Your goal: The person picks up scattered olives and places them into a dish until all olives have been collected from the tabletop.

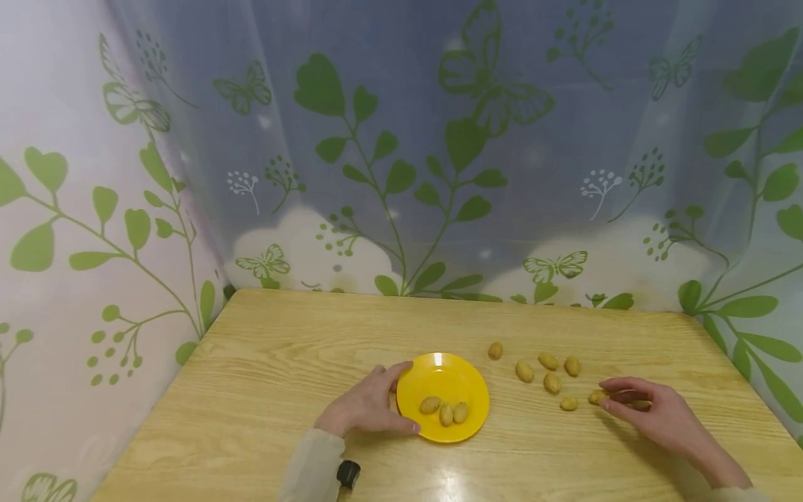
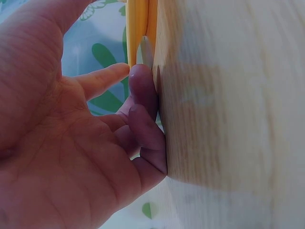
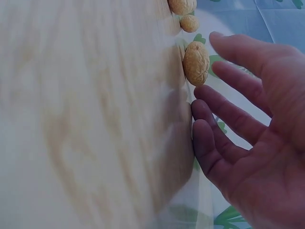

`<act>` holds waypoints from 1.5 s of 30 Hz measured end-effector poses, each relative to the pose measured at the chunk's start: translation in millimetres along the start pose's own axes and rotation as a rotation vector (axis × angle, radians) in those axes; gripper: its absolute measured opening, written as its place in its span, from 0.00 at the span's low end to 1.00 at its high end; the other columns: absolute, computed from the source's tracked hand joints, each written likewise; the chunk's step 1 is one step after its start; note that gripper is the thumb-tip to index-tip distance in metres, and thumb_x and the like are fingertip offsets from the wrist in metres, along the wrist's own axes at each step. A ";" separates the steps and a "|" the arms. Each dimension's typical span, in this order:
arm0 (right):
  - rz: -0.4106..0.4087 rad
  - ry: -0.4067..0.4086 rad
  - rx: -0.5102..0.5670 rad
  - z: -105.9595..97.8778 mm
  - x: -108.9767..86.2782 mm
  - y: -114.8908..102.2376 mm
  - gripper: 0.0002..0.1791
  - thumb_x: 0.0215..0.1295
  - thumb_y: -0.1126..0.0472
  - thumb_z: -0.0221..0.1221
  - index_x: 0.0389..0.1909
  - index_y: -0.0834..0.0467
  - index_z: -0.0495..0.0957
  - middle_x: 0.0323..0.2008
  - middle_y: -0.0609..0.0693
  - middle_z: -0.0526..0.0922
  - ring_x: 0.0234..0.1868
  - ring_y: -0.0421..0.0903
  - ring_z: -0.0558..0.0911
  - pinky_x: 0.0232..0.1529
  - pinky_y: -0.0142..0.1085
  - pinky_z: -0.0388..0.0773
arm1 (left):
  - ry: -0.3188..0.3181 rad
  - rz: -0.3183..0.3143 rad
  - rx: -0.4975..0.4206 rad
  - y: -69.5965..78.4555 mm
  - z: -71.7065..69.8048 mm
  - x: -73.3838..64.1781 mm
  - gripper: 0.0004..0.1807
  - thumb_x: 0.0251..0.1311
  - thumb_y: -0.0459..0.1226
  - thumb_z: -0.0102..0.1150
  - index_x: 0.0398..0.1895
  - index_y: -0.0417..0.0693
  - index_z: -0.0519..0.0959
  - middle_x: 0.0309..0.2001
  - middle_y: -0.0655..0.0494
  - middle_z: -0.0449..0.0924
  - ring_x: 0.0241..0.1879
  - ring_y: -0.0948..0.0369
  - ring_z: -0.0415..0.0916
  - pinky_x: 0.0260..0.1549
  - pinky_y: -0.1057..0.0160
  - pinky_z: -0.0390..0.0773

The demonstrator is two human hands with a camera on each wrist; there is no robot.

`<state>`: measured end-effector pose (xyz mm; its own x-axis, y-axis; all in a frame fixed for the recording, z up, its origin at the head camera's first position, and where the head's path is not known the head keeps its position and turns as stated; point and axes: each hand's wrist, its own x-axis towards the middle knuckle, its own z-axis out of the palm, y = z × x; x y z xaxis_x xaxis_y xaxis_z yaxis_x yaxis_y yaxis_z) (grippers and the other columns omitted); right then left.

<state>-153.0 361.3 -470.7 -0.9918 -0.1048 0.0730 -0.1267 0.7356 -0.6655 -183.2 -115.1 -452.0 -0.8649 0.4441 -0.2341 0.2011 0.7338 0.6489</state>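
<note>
My left hand [image 1: 370, 404] holds the left rim of a yellow plate [image 1: 442, 432], thumb at the near side and fingers at the far side. Seen from the left wrist, a fingertip meets the edge of the plate [image 2: 132, 33] and other fingers bend against the table. Three small potatoes [image 1: 446, 415] lie on the plate. On the right, my right hand [image 1: 659, 415] reaches over a small, wrinkled, tan potato [image 1: 597, 397]. In the right wrist view, the thumb and fingers stand spread around this potato [image 3: 196, 64], with a gap on the thumb side.
Several more potatoes [image 1: 552, 383] are scattered on the wooden table [image 1: 301, 328] between the plate and my right hand. Another is partly hidden under that hand. A curtain [image 1: 389, 230] with leaves and butterflies hangs behind the table's far edge.
</note>
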 end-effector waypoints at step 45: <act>-0.059 0.058 -0.007 3.4 0.4 -7.1 0.10 0.61 0.61 0.71 0.44 0.56 0.86 0.37 0.42 0.89 0.35 0.26 0.82 0.35 0.28 0.81 | -0.003 -0.014 -0.004 0.4 0.2 -0.5 0.58 0.45 0.54 0.79 0.80 0.57 0.58 0.53 0.52 0.72 0.49 0.58 0.71 0.55 0.48 0.76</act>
<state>-152.4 353.7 -468.5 -0.9819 -0.1093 0.1545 -0.1846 0.7339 -0.6538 -182.6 -114.9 -451.8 -0.8663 0.4354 -0.2447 0.1874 0.7376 0.6488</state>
